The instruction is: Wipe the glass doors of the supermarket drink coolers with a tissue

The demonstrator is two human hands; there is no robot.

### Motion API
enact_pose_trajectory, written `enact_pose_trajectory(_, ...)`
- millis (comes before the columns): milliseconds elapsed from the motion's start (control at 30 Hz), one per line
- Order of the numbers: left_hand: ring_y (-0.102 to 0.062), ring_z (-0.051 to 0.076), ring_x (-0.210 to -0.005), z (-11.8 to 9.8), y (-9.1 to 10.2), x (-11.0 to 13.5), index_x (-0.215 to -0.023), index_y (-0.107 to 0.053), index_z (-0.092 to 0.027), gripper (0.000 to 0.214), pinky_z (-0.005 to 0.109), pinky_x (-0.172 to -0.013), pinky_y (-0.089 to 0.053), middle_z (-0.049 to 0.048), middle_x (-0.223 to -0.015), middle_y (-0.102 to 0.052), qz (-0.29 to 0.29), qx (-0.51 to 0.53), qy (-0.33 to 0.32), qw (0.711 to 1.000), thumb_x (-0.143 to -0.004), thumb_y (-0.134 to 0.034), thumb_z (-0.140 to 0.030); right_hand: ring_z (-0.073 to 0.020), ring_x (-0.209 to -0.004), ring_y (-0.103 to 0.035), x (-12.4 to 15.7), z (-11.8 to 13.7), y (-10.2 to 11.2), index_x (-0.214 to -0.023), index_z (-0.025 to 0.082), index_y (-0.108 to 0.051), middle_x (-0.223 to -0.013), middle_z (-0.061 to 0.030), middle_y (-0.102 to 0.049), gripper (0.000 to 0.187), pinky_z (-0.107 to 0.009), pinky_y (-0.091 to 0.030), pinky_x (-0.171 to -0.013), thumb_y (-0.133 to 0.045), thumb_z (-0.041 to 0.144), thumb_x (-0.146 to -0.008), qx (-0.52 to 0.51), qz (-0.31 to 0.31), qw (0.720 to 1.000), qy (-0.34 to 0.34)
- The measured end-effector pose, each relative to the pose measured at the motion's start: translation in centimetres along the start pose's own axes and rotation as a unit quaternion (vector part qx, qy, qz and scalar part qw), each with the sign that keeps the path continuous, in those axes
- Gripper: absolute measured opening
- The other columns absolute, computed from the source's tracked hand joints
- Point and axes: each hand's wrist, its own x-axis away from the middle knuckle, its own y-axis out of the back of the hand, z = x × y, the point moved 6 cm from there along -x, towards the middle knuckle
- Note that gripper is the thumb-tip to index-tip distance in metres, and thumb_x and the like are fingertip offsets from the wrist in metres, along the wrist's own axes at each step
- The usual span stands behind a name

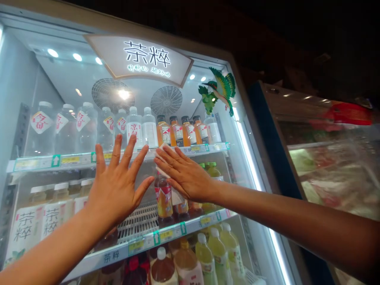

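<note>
My left hand [117, 184] lies flat with its fingers spread on the glass door [74, 79] of a lit drinks fridge, holding nothing. To its right, my right hand [184, 174] presses a white cloth [162, 152] flat against the same glass; the fingers are stretched out over the cloth, which shows above and below the palm. Behind the glass stand clear water bottles [135, 126] and orange drink bottles [176, 130] on the top shelf, and a brown tea bottle [164, 198] on the middle shelf just under my right hand.
The lower shelf holds yellow-green bottles [221, 249] and brown ones [163, 267]. White cartons [28, 225] stand at the middle left. A bird sticker [221, 89] sits on the door's upper right. A second, darker cooler [332, 166] stands to the right.
</note>
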Motion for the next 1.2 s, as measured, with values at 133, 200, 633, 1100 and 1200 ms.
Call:
enact_pose_trajectory(133, 0.004, 0.039, -0.160, -2.1, -0.6, -0.7, -0.164, -0.019, -0.030, 0.076, 0.072, -0.122, 0.006, 0.0133, -0.173, -0.010, 0.006, -0.005, -0.002, 1.000, -0.099, -0.032, -0.067, -0.0345, -0.160, 0.008, 2.8, -4.1, 0.9, -0.157, 0.039, 0.027, -0.172, 0.0012, 0.021, 0.081, -0.068, -0.009, -0.127, -0.031, 0.060, -0.104, 0.026, -0.041, 0.990, -0.132)
enact_pose_trajectory(200, 0.004, 0.039, -0.160, -2.9, -0.8, -1.0, -0.164, -0.015, -0.032, 0.076, 0.072, -0.122, 0.006, 0.0122, -0.173, -0.011, 0.011, -0.004, -0.004, 1.000, -0.099, -0.033, -0.067, -0.0382, -0.159, 0.010, 4.5, -4.9, 1.1, -0.158, 0.044, 0.024, -0.168, 0.0035, 0.032, 0.086, -0.070, -0.005, -0.126, -0.031, 0.074, -0.098, 0.026, -0.036, 0.990, -0.132)
enact_pose_trajectory(633, 0.001, 0.037, -0.160, -9.5, -2.8, -3.4, -0.161, 0.006, -0.043, 0.074, 0.072, -0.124, 0.006, 0.0022, -0.174, -0.004, -0.018, 0.012, -0.028, 0.999, -0.102, -0.036, -0.055, -0.0319, -0.161, 0.005, 11.9, -9.9, 0.8, -0.160, 0.024, 0.027, -0.174, -0.0073, 0.014, 0.097, -0.060, -0.012, -0.130, -0.023, 0.077, -0.096, 0.018, -0.023, 0.985, -0.170)
enact_pose_trajectory(1100, 0.001, 0.036, -0.160, -12.6, -4.3, -6.5, -0.160, -0.030, -0.028, 0.063, 0.069, -0.125, 0.005, 0.0091, -0.173, -0.015, -0.010, -0.045, -0.006, 0.999, -0.103, -0.035, -0.054, -0.0330, -0.160, 0.008, 14.1, -15.4, 1.6, -0.165, 0.026, 0.009, -0.175, -0.0099, 0.005, 0.091, -0.065, -0.008, -0.128, -0.024, 0.077, -0.098, -0.006, -0.079, 0.972, -0.219)
enact_pose_trajectory(1200, -0.001, 0.037, -0.160, -12.6, -4.3, -6.5, -0.160, -0.029, -0.028, 0.064, 0.069, -0.124, 0.007, 0.0089, -0.173, -0.014, -0.008, -0.044, -0.009, 0.999, -0.103, -0.034, -0.055, -0.0332, -0.160, 0.007, 14.4, -14.9, 1.5, -0.166, 0.031, 0.003, -0.175, -0.0071, 0.007, 0.087, -0.067, -0.007, -0.126, -0.028, 0.076, -0.098, -0.002, -0.057, 0.982, -0.180)
